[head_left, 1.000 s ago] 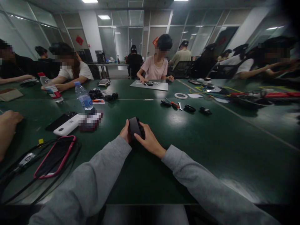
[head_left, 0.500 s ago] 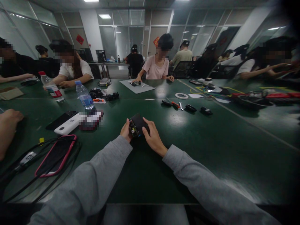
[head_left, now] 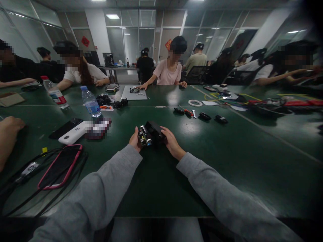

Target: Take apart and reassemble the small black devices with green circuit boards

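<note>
Between my hands, above the green table, are a circuit board (head_left: 145, 137) and a black cover (head_left: 154, 131). My left hand (head_left: 135, 139) is closed on the board's left edge, thumb up along the side. Metal ports and small yellow and blue parts show on the board. My right hand (head_left: 172, 142) grips the right side of the black cover, which is tilted so that its hollow side partly shows. The cover sits at the board's right; whether the two still touch is too dark to tell. The fingers beneath both pieces are hidden.
To the left lie a pink-edged phone (head_left: 60, 167) among black cables, a white power bank (head_left: 73, 132) and a water bottle (head_left: 91, 102). Ahead right are a screwdriver (head_left: 188, 112), a wrench (head_left: 194, 114) and a tape roll (head_left: 195, 103). A person's hand (head_left: 12, 129) rests at far left.
My right hand has moved right with the black cover, baring more of the circuit board. Across the table, a person's grey laptop-like panel has shifted left and turned.
</note>
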Demonstrator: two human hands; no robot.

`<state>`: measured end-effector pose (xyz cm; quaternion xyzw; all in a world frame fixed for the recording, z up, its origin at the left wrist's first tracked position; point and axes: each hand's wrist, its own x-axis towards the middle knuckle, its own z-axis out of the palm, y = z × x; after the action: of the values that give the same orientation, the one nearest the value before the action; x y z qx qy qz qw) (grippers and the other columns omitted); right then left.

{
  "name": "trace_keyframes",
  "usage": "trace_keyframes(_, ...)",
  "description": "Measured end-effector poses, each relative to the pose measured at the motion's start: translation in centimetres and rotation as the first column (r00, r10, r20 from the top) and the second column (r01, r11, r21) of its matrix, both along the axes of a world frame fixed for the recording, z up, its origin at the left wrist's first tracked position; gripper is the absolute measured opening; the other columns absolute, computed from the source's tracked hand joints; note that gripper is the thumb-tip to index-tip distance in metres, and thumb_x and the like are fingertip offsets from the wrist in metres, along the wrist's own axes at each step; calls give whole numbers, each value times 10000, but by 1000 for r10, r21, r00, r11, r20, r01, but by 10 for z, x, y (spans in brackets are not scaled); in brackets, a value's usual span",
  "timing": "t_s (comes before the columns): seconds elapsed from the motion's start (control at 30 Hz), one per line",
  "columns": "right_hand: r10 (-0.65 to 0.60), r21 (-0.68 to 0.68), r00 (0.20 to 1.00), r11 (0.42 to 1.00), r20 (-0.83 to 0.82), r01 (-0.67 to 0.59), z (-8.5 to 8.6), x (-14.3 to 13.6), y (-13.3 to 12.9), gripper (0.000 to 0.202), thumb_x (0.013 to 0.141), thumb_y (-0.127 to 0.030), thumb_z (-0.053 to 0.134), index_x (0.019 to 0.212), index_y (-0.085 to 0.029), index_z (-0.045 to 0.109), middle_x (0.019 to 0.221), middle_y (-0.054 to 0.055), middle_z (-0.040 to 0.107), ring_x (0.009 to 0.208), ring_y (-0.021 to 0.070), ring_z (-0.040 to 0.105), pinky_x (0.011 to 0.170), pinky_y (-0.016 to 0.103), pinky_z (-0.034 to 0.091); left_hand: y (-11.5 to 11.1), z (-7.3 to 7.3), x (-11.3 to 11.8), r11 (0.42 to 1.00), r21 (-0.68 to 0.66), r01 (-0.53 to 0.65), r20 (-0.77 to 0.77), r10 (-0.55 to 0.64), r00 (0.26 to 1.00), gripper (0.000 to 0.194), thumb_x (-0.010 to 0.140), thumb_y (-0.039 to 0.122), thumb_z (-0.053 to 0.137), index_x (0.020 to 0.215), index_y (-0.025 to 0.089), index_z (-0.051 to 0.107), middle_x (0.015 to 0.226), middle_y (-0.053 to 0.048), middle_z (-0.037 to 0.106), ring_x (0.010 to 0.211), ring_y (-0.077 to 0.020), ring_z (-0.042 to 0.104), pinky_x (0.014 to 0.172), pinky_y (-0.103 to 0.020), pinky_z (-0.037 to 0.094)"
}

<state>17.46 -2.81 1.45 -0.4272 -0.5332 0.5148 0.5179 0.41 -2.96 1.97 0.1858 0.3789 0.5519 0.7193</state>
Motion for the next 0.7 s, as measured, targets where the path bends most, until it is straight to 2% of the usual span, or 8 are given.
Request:
trace_keyframes(0.07,42,-83,997,995,-62,-47,0,1,1,507,792,-549,544,1168,-211,514,1050,36,586,891,183,576,669,261,496,0,-1,-1,1000,-4,15,0,-15,1000,541,812,562,461,1144,143,541,922,-117,667,803,-232,659,780,-414,500)
trace_keyframes(0.23,13,7,999,1000,38,-14,1,2,1,611,660,-449,740,1168,-193,519,1111,46,568,1003,183,545,865,288,457,0,0,-2,1000,-4,31,4,-31,1000,556,825,562,436,1164,132,531,922,-123,668,816,-232,657,778,-409,502)
trace_keyframes(0.43,-54,13,998,998,36,53,-2,5,6,514,735,-514,641,1112,-175,552,1055,49,589,943,171,559,833,286,446,2,-1,-3,998,39,46,77,-48,996,523,846,552,399,1124,136,551,934,-113,669,785,-228,667,707,-379,525)
trace_keyframes(0.6,-185,19,982,983,28,184,-4,15,15,502,752,-593,579,997,-155,595,961,47,606,866,164,559,746,254,440,1,2,-6,997,47,63,114,-68,991,552,865,556,340,1087,102,563,885,-115,678,695,-182,661,634,-310,535)
trace_keyframes(0.7,-253,44,963,967,97,250,-6,23,21,512,741,-615,579,952,-149,613,928,48,614,868,169,558,760,254,428,0,5,-7,999,10,54,112,-54,992,565,857,566,352,1085,96,566,830,-105,678,634,-161,646,585,-280,531)
